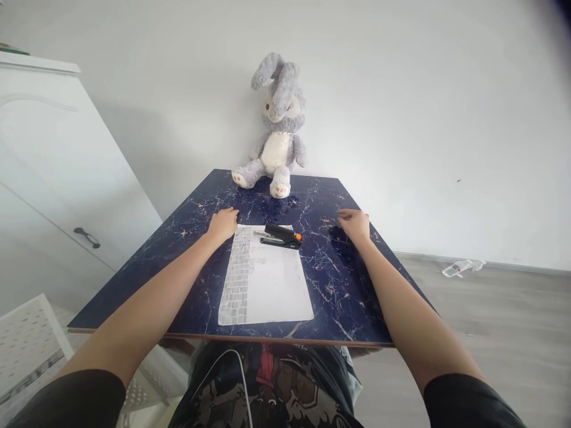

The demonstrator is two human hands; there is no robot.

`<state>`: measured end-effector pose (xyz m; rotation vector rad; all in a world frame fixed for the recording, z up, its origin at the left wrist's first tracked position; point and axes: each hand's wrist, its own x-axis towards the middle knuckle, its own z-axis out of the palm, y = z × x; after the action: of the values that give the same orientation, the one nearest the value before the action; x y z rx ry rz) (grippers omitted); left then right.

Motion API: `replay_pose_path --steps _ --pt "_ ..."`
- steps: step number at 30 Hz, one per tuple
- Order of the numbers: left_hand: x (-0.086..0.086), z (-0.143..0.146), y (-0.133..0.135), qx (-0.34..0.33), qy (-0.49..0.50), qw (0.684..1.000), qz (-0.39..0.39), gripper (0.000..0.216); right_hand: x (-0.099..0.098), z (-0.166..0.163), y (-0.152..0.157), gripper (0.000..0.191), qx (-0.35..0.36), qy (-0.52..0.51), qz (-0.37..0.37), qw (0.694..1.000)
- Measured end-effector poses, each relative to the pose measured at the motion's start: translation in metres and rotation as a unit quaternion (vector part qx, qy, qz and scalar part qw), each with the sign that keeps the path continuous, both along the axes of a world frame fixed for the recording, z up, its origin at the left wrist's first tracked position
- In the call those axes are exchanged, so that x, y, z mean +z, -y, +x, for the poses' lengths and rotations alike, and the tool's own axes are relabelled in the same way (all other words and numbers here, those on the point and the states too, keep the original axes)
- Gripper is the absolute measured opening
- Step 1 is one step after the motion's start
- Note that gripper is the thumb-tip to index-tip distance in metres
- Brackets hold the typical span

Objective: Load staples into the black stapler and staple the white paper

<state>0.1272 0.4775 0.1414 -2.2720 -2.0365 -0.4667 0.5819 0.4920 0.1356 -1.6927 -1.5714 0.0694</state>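
Note:
A sheet of paper lies flat on the dark blue marbled table, with dense print down its left side. On its upper edge rests a black stapler with an orange part at its right end. My left hand rests on the table by the paper's upper left corner, its fingers loosely bent and holding nothing that I can see. To the right of the stapler, apart from it, my right hand hovers or rests near the table's right edge. Its fingers point left, slightly apart, with nothing in them.
A grey plush rabbit sits at the table's back against the white wall. A white cabinet stands at left, above a white perforated basket or stool. A clear plastic item lies on the floor at right.

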Motion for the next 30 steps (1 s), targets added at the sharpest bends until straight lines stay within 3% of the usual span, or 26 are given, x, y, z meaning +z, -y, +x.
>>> replay_pose_path --steps 11,15,17,19,22,25,27,30 --pt "0.012 0.001 0.01 0.029 0.025 0.998 0.059 0.04 -0.011 -0.011 -0.008 0.03 0.043 0.051 -0.039 0.997" --pt "0.014 0.007 0.012 -0.01 0.141 0.981 0.13 0.031 -0.012 -0.011 -0.01 0.033 0.077 0.111 -0.059 0.989" --pt "0.015 0.013 0.014 -0.045 0.273 0.948 0.16 0.029 -0.012 -0.012 -0.01 0.037 0.084 0.123 -0.03 0.988" --pt "0.014 0.02 0.016 -0.067 0.417 0.892 0.158 0.031 -0.009 -0.016 -0.008 0.039 0.088 0.129 0.009 0.988" --pt "0.011 0.032 0.018 -0.067 0.585 0.802 0.106 0.033 -0.001 -0.031 0.001 0.034 0.123 0.126 0.064 0.982" --pt "0.008 0.04 0.019 -0.074 0.685 0.724 0.047 0.031 0.008 -0.057 0.018 0.028 0.191 0.089 0.104 0.972" --pt "0.007 0.043 0.021 -0.09 0.707 0.701 0.025 0.03 0.013 -0.079 0.033 0.025 0.245 0.041 0.106 0.963" --pt "0.007 0.046 0.026 -0.119 0.674 0.729 0.013 0.033 0.018 -0.11 0.052 0.029 0.335 -0.015 0.076 0.939"
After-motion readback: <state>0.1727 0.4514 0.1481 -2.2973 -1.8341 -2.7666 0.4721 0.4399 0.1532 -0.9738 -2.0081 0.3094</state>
